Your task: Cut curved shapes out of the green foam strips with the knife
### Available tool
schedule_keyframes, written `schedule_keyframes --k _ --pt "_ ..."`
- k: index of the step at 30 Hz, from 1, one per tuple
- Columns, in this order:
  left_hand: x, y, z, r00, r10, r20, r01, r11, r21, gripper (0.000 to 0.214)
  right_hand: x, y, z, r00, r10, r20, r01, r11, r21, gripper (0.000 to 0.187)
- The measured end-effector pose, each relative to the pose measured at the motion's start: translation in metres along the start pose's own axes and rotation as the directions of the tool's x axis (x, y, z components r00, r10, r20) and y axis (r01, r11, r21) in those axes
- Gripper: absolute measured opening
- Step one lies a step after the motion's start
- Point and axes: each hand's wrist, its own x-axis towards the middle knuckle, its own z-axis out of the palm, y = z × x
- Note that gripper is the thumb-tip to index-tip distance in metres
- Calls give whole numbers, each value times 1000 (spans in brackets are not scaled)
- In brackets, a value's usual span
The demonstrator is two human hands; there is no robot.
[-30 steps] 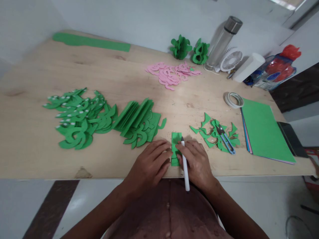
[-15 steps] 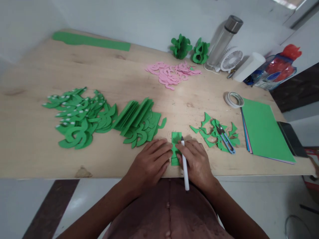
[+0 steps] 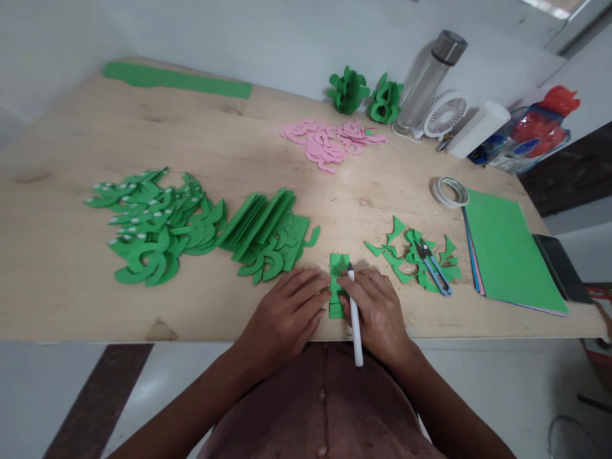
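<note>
A small green paper rectangle [image 3: 339,263] lies at the table's front edge between my hands, with a cut-out green shape seemingly on top of it. My left hand [image 3: 289,313] rests flat with fingers stretched out, their tips at the paper's left edge. My right hand [image 3: 380,312] is closed around a white marker [image 3: 355,319], its dark tip pointing away from me; the fingertips also press on the paper. Just beyond my left hand are folded green strips [image 3: 258,220] and curved green cut-outs [image 3: 268,264]. Further left lies a heap of green cut-outs with white tabs [image 3: 153,223].
To the right, blue thread snips [image 3: 434,269] lie on green scraps [image 3: 401,271], near green sheets [image 3: 514,248], a phone-like dark slab [image 3: 561,268] and tape rolls [image 3: 449,191]. Behind are pink cut-outs [image 3: 325,141], green paper ornaments [image 3: 348,90], a bottle [image 3: 425,86] and a small fan [image 3: 444,113].
</note>
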Motion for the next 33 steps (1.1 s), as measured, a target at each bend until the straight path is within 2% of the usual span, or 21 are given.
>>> schedule_keyframes --k 13,33 --pt "5 1 2 999 27 20 -28 999 40 20 1 0 -1 1000 -4 3 4 1000 7 28" --pt "5 1 7 999 19 -28 -18 999 31 18 1 -2 -1 1000 0 -4 0 1000 -4 26"
